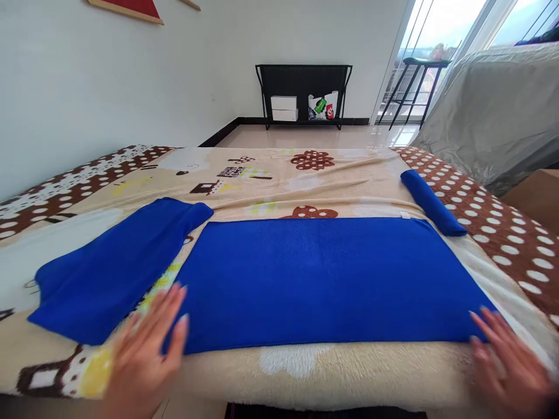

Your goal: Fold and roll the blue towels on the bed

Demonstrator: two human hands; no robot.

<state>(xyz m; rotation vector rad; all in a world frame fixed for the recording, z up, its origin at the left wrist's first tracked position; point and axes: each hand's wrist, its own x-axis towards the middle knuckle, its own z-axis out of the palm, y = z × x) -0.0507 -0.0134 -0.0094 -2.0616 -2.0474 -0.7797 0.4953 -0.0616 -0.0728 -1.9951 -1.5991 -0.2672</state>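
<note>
A blue cloth [323, 285] lies spread flat as a wide rectangle on the patterned blanket, a small white tag on its far edge. My left hand [146, 349], slightly blurred, is open at the cloth's near left corner and holds nothing. At the near right corner, my right hand [509, 361] is also open, its fingertips over the corner. To the left lies a second blue cloth [113, 270], loosely laid out with a folded far end. A rolled blue cloth [432, 203] rests beyond the spread cloth's far right corner.
The blanket [349, 372] covers a bed with brown polka-dot borders. Beyond it stand a black rack [303, 78] holding white boxes [283, 109] and a bag, and a dark stool [425, 63] by the window. A grey cover [506, 110] and a cardboard box [535, 198] are at the right.
</note>
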